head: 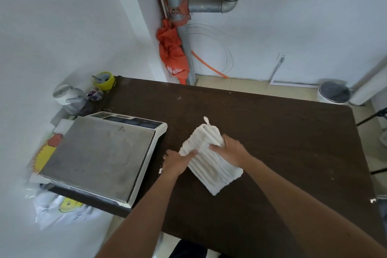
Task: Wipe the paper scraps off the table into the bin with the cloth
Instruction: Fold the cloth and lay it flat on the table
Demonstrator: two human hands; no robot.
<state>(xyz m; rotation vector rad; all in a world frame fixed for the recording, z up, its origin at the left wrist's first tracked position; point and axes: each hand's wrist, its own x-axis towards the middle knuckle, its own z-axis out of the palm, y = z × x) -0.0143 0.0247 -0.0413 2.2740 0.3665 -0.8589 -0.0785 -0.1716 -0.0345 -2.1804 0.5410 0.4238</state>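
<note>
A white ribbed cloth (207,165) lies on the dark brown table (282,132), near its middle. My left hand (176,162) holds the cloth's left edge, thumb laid over it. My right hand (230,150) grips the cloth's upper right part. A small white paper scrap (160,170) shows just left of my left wrist, and another scrap (372,200) sits at the table's right edge. A white bin with a dark lid (333,92) stands on the floor beyond the table's far right corner.
A large weighing scale with a steel platform (98,157) fills the table's left side. A yellow tape roll (104,80) and a kettle (69,97) sit at the far left corner. An orange umbrella (171,52) hangs on a pipe behind. Plastic bags (60,209) lie on the floor at left.
</note>
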